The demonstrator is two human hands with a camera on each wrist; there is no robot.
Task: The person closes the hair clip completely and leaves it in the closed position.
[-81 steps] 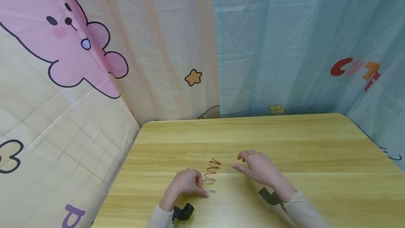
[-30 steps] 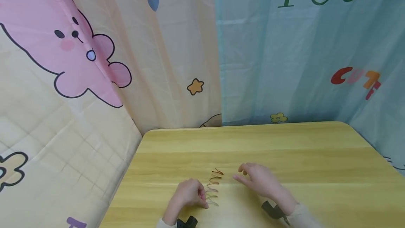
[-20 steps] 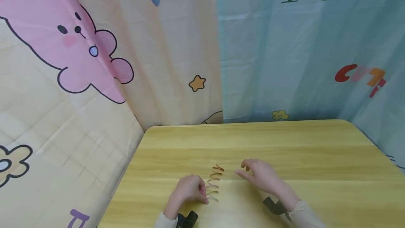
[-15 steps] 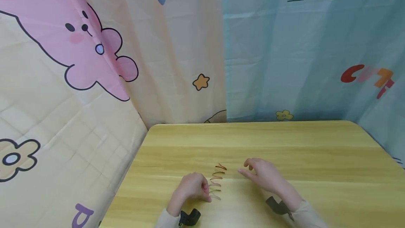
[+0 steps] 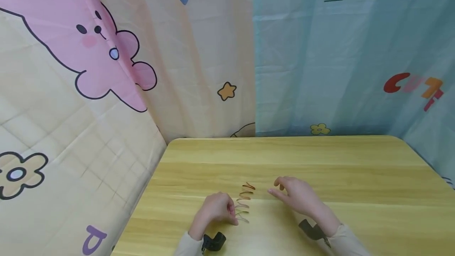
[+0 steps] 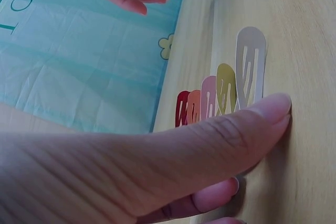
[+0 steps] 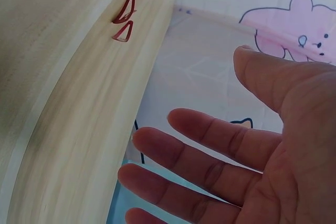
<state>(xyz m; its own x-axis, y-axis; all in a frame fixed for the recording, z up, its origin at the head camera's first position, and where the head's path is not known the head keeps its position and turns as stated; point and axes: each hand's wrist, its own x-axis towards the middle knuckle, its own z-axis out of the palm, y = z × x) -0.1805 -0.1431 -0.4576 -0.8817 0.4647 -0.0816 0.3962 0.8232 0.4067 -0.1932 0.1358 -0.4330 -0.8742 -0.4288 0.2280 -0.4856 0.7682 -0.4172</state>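
Observation:
Several snap hair clips stand on edge in a row on the table. Nearest is a white hair clip [image 6: 251,38], followed by a yellow one [image 6: 225,71], a pink one [image 6: 208,83], an orange one [image 6: 193,97] and red ones [image 6: 181,98] at the far end. My left hand [image 5: 216,207] is at the near end of the row, pinching the lower end of the white clip; the thumb hides its contact point and the clips' lower ends. To the right of the row, my right hand [image 5: 296,195] hovers with fingers spread and relaxed, holding nothing.
The wooden table [image 5: 337,169] has rounded far corners. Printed curtains surround it: a cream one [image 5: 199,50] with a pink bear at the left and back, and a blue one [image 5: 320,58] at the back right. A dark wrist camera [image 5: 214,242] sits below the left hand.
The head view has shifted slightly, moving the whole scene to the right in the picture. Both hands and the row of clips keep nearly the same places on the table.

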